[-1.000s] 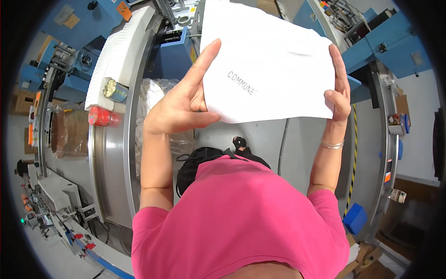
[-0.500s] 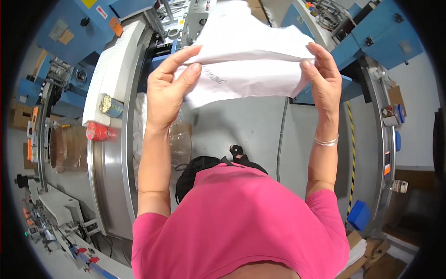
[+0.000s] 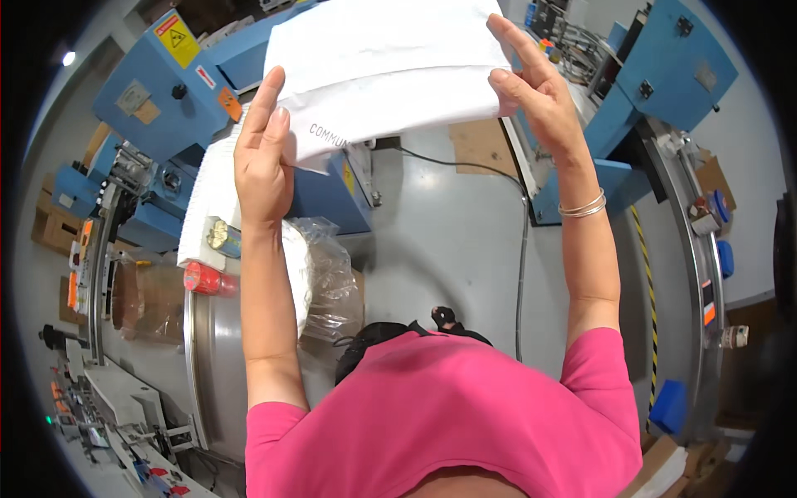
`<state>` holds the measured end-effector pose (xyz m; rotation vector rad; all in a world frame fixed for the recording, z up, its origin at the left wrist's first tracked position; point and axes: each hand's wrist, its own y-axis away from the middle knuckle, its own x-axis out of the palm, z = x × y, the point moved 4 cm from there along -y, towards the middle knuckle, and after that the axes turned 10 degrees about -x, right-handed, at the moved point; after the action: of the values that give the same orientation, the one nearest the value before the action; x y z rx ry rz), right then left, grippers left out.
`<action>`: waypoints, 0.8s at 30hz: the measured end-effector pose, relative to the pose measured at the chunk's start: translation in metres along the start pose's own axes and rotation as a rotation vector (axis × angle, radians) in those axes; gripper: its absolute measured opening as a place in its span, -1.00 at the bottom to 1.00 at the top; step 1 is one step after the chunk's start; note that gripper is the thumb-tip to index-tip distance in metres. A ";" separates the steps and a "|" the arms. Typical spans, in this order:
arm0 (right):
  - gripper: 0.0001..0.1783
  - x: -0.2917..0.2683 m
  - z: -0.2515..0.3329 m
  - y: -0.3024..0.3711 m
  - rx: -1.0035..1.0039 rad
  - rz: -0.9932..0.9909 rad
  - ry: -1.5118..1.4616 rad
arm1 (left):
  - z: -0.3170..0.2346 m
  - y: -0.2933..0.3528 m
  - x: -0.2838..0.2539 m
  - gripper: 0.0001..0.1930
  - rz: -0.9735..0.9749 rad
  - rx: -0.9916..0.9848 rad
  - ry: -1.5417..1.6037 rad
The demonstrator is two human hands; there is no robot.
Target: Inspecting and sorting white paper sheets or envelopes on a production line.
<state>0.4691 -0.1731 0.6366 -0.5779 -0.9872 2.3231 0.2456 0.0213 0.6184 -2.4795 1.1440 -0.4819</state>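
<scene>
A wide white sheet (image 3: 386, 41), paper-like, is stretched between my raised hands at the top of the view. A fold runs across it, and grey printing shows on the lower part near its left corner. My left hand (image 3: 264, 166) holds the left edge, thumb and fingers pointing up along it. At the opposite edge my right hand (image 3: 544, 104) grips between thumb and fingers, with thin bangles on that wrist. Whether the sheet is a single layer or several, I cannot tell.
Beside my left forearm lie a long row of stacked white pieces (image 3: 207, 195), a tin (image 3: 222, 238) and a red container (image 3: 202, 279) on a metal table. Blue machines (image 3: 158, 104) stand on both sides. A dark cable (image 3: 523, 257) crosses the grey floor.
Both hands have risen, carrying the sheet higher and a little left. The sheet looks flatter and tilts more, its right side higher. The view has shifted too.
</scene>
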 end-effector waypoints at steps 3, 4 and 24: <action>-0.24 0.005 -0.005 -0.017 -0.124 0.042 0.018 | -0.013 -0.001 0.003 -0.49 -0.055 -0.046 0.003; -0.19 0.011 -0.004 -0.019 -0.071 0.034 -0.081 | -0.016 -0.001 0.000 -0.48 -0.086 -0.070 -0.046; -0.23 0.059 -0.034 -0.043 0.013 0.208 -0.335 | -0.034 0.023 -0.046 -0.21 -0.030 -0.133 -0.010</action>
<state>0.4575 -0.0932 0.6371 -0.3017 -1.1027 2.6700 0.1866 0.0367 0.6307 -2.6132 1.1712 -0.4129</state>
